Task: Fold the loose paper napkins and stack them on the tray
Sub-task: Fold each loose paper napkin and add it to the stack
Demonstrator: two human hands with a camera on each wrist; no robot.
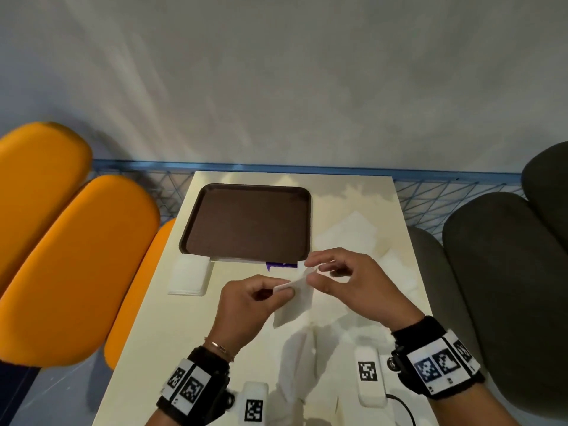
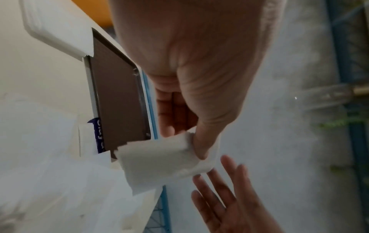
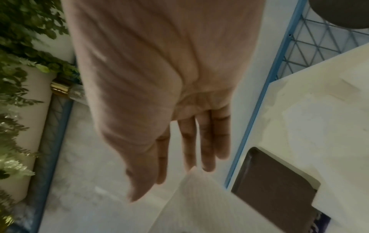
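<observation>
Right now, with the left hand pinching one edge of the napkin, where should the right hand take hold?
Pinch the napkin at its free upper corner, coming from the right. The left hand holds the left edge, the sheet hangs limp below, and the right hand already sits at that corner.

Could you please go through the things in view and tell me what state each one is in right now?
napkin: partly folded, held above the table.
left hand: pinches the napkin's left edge.
right hand: fingers straight, at the napkin's upper right corner; grip unclear.
tray: flat on the table, nothing on it.
folded napkin stack: on the table, beside the tray's near left corner.
loose napkins: unfolded, right of the tray.
</observation>
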